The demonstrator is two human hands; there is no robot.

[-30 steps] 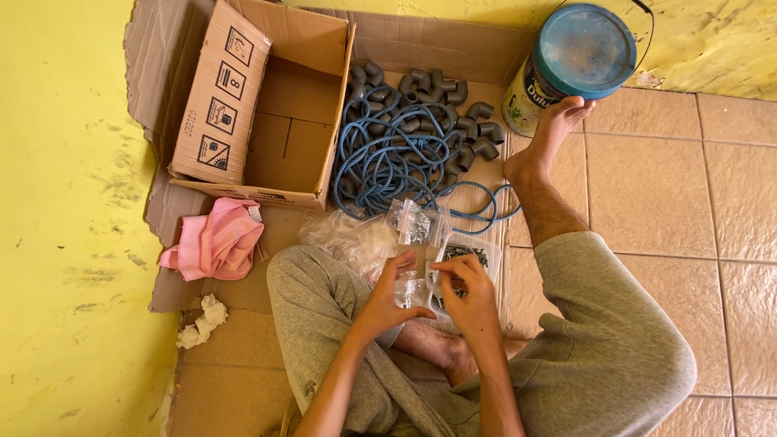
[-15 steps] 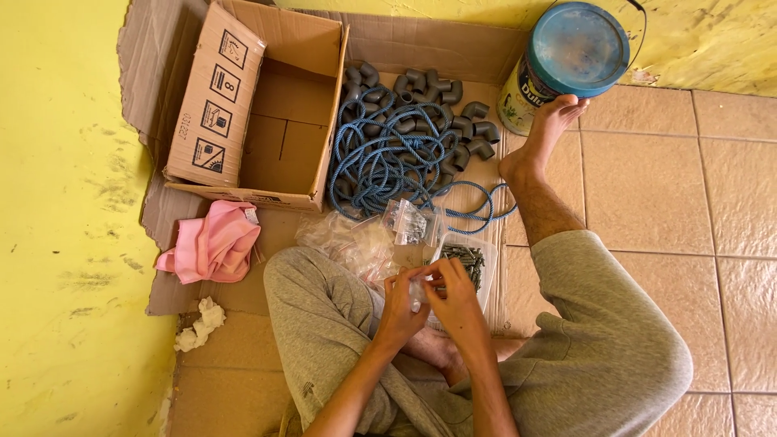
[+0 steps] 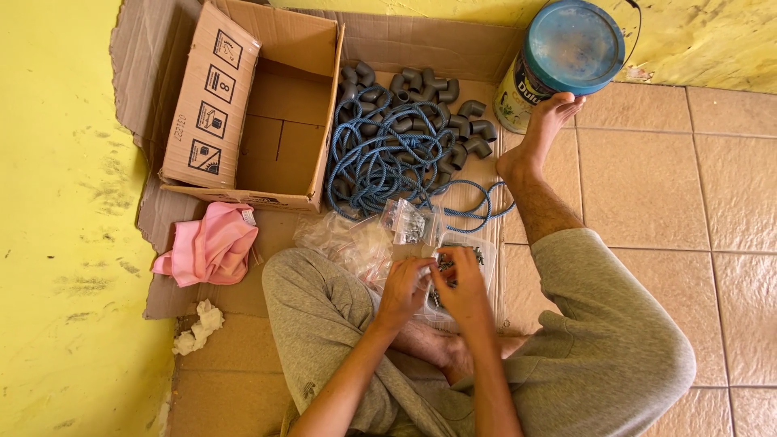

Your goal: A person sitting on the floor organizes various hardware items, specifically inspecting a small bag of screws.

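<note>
1. Both hands have dropped lower and closer together than a second ago, when they held a small clear bag up in front of the chest; they now meet over a shallow tray, and a small clear bag of parts [image 3: 407,222] lies on the cardboard just beyond it.
2. At far left, a pink cloth [image 3: 212,245] lies crumpled on the flattened cardboard sheet [image 3: 243,380], with a wad of white paper [image 3: 197,328] just below it, off to the side, likely so they stay out of the way.
3. Beyond the cloth, an open cardboard box [image 3: 267,121] lies with its mouth facing the person.
4. To the right of the box, a coil of blue rope [image 3: 388,158] lies tangled among grey pipe elbows [image 3: 453,121].
5. A heap of empty clear bags [image 3: 348,241] rests against the left knee, within easy reach.
6. The left hand [image 3: 402,290] has its fingers curled and pinched shut on something tiny (too small to identify).
7. The right hand [image 3: 463,290] touches it fingertip to fingertip, also pinched; what it holds is hidden.
8. Under both hands sits the clear tray of small dark parts [image 3: 477,257].
9. At far right, a lidded blue paint bucket [image 3: 566,53] stands against the wall, the right foot touching it.
</note>
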